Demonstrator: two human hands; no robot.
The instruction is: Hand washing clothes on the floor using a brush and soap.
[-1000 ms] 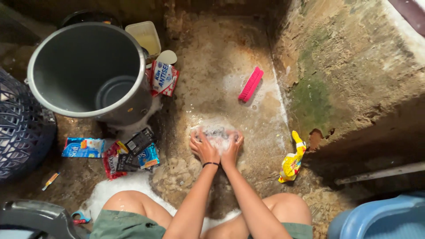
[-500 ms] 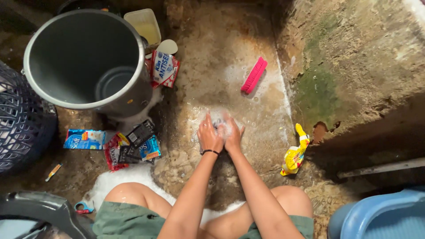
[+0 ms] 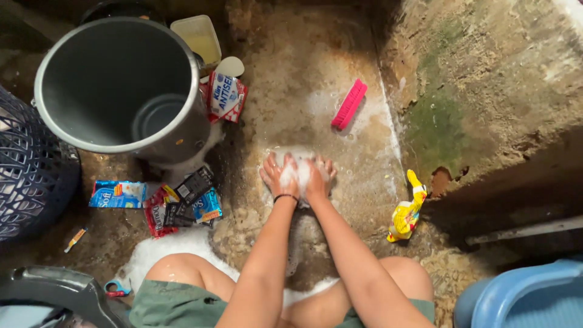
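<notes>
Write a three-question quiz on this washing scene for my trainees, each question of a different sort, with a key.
1. True or false: the pink brush lies on the wet floor, apart from both hands.
2. What do the left hand and right hand press between them? A) a sudsy bundle B) the yellow pouch C) the grey bucket
3. Fill in: the sachets lie on the person's ____ side.

Key
1. True.
2. A; under the foam, what it is made of cannot be told.
3. Left.
</notes>
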